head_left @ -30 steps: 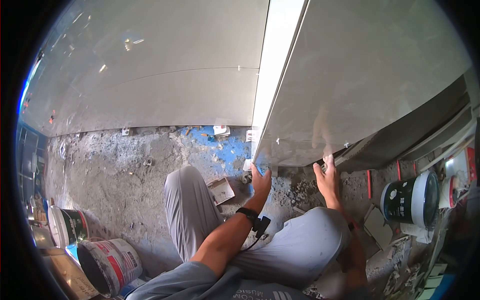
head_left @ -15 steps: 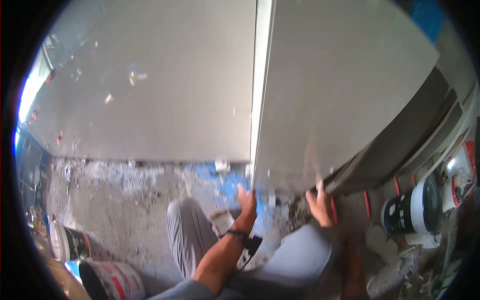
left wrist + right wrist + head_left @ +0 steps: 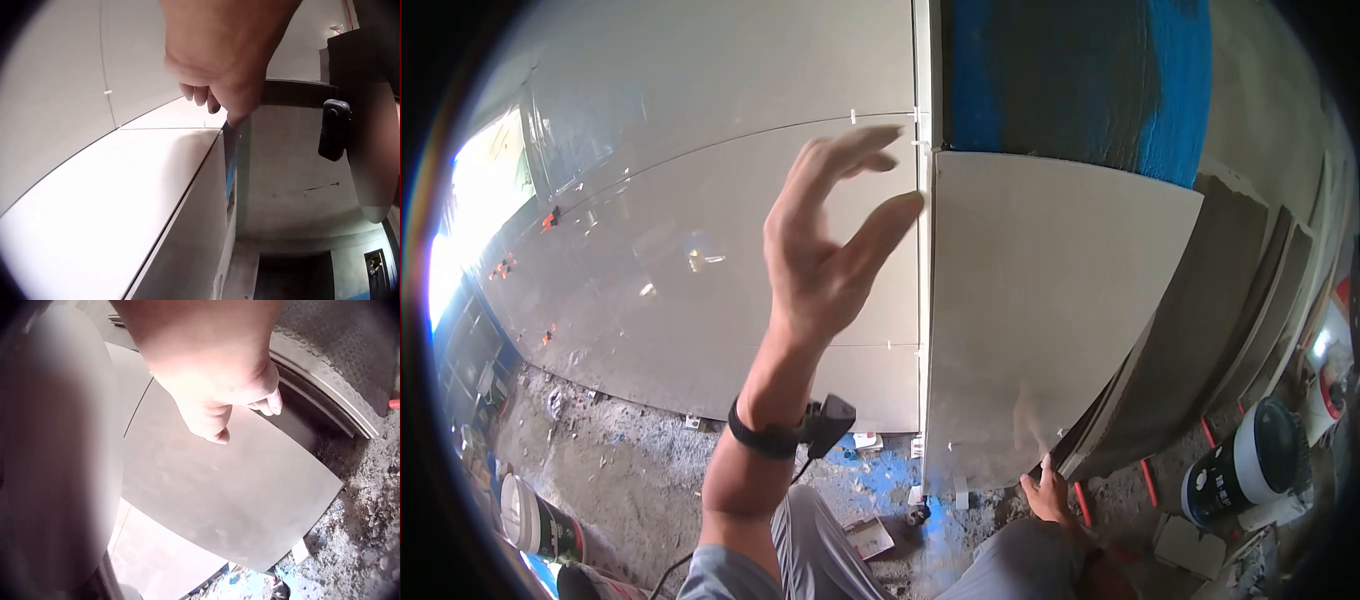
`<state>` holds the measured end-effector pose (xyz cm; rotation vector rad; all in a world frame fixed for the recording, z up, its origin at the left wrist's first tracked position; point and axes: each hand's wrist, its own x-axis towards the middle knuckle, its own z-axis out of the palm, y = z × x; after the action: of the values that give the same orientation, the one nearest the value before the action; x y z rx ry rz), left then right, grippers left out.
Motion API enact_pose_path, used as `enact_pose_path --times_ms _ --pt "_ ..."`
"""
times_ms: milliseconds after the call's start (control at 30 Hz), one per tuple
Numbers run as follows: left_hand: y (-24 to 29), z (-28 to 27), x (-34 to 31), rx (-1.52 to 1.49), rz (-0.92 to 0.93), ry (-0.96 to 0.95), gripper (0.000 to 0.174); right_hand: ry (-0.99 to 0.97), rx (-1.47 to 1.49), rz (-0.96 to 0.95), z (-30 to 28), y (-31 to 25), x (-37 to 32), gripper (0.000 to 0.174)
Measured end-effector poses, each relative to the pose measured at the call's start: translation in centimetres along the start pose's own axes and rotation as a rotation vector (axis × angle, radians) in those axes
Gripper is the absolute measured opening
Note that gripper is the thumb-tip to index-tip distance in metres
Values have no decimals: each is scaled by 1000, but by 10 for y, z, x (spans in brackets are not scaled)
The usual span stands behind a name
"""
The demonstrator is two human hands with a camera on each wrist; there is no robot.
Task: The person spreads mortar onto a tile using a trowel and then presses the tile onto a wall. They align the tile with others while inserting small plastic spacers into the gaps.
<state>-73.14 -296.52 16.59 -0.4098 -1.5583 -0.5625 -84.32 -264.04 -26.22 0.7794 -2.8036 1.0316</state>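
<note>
A large grey panel point(image 3: 1050, 300) stands against the wall right of a white corner strip point(image 3: 924, 260). My left hand point(image 3: 820, 235) is raised in front of the wall, its fingers and thumb curved apart with nothing between them; in the left wrist view the hand point(image 3: 219, 69) is beside the corner. Low down, my right hand point(image 3: 1050, 495) is at the panel's right edge. In the right wrist view that hand point(image 3: 219, 387) has its thumb over the front face of the panel point(image 3: 237, 487) and its fingers at the side edge, their tips partly hidden.
Blue and dark wall point(image 3: 1060, 80) shows above the panel. Other sheets point(image 3: 1180, 340) lean at the right, beside a dark bucket point(image 3: 1245, 465) and red strips point(image 3: 1149, 484). Another bucket point(image 3: 540, 520) stands at lower left. A small tray point(image 3: 868, 537) lies near my knees on the rubble-strewn floor.
My left hand has left the panel's lower left corner and risen high. My right hand stays near the lower right edge. The head view has tilted up, showing the panel's top edge.
</note>
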Motion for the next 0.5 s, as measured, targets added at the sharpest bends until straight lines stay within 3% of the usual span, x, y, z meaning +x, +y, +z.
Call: enact_pose_path --times_ms 67,167,367,433,500 --pt "-4 5 14 -86 92 -151 42 -12 -3 21 -1 -3 1 72" --pt "-5 8 18 -4 121 -214 43 -25 -20 39 -1 -3 0 73" --pt "-8 5 20 -26 122 -277 42 -67 -48 75 -3 -3 3 71" --pt "-10 6 20 -25 132 -262 38 33 -67 -66 5 5 0 70" --pt "-14 6 18 19 142 -259 34 -95 6 45 -8 -10 1 71"
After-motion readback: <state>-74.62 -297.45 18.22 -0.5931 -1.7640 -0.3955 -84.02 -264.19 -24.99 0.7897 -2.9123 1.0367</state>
